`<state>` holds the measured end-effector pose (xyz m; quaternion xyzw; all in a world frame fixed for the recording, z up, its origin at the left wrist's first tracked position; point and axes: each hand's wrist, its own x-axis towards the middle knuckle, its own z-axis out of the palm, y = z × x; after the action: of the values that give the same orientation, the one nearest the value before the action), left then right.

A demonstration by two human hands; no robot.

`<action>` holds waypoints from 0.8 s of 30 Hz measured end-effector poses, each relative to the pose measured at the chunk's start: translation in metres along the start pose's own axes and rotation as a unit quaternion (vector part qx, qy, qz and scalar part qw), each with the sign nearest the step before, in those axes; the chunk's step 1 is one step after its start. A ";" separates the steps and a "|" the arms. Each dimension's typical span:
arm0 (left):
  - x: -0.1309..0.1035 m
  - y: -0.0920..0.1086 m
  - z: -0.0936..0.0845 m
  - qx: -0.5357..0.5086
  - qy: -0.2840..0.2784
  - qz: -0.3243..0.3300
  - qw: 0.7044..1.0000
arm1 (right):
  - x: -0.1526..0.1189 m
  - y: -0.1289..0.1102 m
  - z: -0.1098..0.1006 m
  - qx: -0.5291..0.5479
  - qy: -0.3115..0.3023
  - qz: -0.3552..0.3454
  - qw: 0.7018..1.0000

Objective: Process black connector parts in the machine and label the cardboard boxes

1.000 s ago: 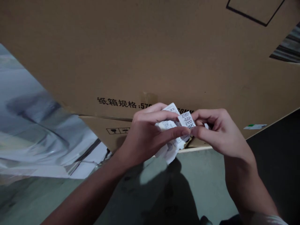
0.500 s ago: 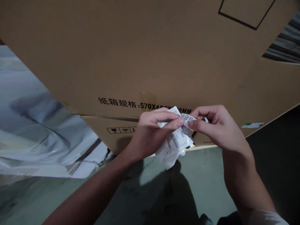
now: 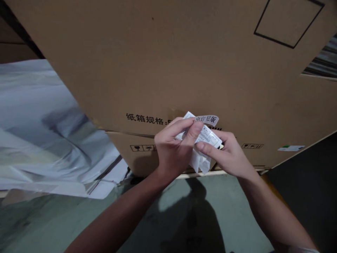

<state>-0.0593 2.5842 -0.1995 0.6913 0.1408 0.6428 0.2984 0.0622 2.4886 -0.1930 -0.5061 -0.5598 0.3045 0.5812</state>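
My left hand (image 3: 175, 146) is closed, its thumb and forefinger pinching a narrow white sticker strip (image 3: 210, 120) with black Chinese print. The strip's free end curves out to the right. Below it, a bunch of white printed labels (image 3: 210, 136) is gripped by my right hand (image 3: 230, 153), thumb on top and fingers behind. Crumpled thin white paper (image 3: 201, 161) hangs under the labels. Both hands are close together in front of a large brown cardboard box (image 3: 147, 77); my left fingers partly cover the labels.
The box carries black lettering, handling symbols and a small white-and-green sticker (image 3: 291, 148) at lower right. White plastic sheeting (image 3: 52, 133) lies to the left. Green floor (image 3: 231, 211) with my shadow is below, and a dark area (image 3: 310, 189) lies at right.
My right hand has let go of the strip's end and moved down to grip the labels. The strip now sticks out from my left hand. The view has shifted slightly.
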 end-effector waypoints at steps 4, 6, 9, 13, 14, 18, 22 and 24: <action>0.000 0.000 0.001 -0.016 0.033 -0.028 0.999 | 0.009 0.017 0.018 0.041 0.078 -0.017 0.996; 0.001 0.000 0.001 -0.030 0.040 -0.041 0.998 | 0.011 0.020 0.022 0.046 0.103 -0.006 0.994; 0.001 0.000 0.005 -0.058 0.047 -0.051 0.996 | 0.014 0.023 0.027 0.072 0.124 0.012 0.990; -0.001 0.000 0.011 -0.095 0.059 -0.074 0.991 | 0.017 0.023 0.028 0.103 0.134 0.003 0.986; -0.001 0.001 0.011 -0.100 0.055 -0.081 0.990 | 0.017 0.020 0.025 0.102 0.139 -0.007 0.985; 0.011 0.016 0.004 -0.064 0.080 -0.050 0.993 | 0.009 0.002 -0.004 0.049 0.110 -0.055 0.991; 0.055 0.046 -0.001 -0.001 0.099 0.043 0.994 | -0.005 -0.014 -0.040 -0.079 0.091 -0.112 0.986; 0.082 0.060 0.004 0.002 0.061 0.086 0.994 | -0.008 -0.021 -0.050 -0.125 0.127 -0.147 0.973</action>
<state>-0.0557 2.5833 -0.0976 0.6608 0.1001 0.7069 0.2314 0.1044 2.4625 -0.1696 -0.5210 -0.5833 0.0768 0.6184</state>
